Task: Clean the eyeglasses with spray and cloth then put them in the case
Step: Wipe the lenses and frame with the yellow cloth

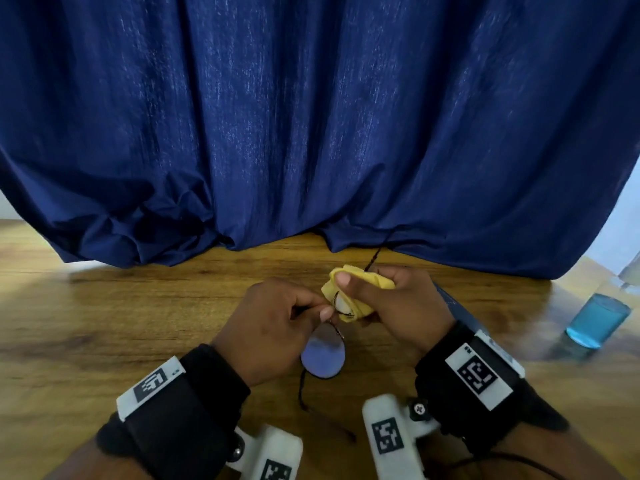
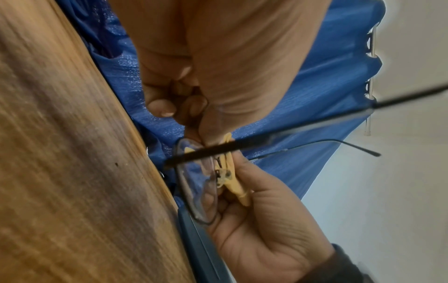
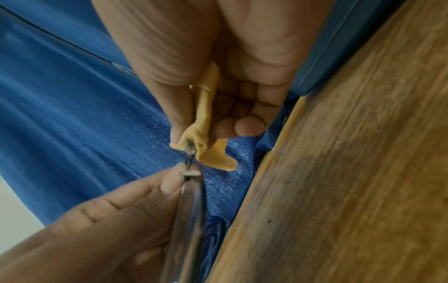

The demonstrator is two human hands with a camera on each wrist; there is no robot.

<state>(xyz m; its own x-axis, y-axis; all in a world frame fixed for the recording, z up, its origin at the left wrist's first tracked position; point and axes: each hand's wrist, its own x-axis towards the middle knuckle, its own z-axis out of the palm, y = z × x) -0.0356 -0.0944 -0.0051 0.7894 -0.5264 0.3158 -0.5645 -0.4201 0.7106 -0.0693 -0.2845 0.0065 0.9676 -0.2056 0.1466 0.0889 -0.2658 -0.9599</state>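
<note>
Thin dark-framed eyeglasses (image 1: pixel 323 355) hang above the wooden table (image 1: pixel 104 323), temples unfolded. My left hand (image 1: pixel 277 323) pinches the frame at the bridge. My right hand (image 1: pixel 391 303) grips a yellow cloth (image 1: pixel 349 282) folded around the far lens, thumb pressing on top. In the left wrist view the near lens (image 2: pixel 196 183) stands edge-on beside the cloth (image 2: pixel 230 172). The right wrist view has the cloth (image 3: pixel 206 118) squeezed between thumb and fingers over the lens edge. A blue case (image 1: pixel 460 310) lies under my right wrist, mostly hidden. The blue spray bottle (image 1: pixel 597 320) stands at the right.
A dark blue curtain (image 1: pixel 311 116) hangs across the back and bunches on the table. Bare wood lies to the left of my hands. A pale wall (image 2: pixel 400 172) appears in the left wrist view.
</note>
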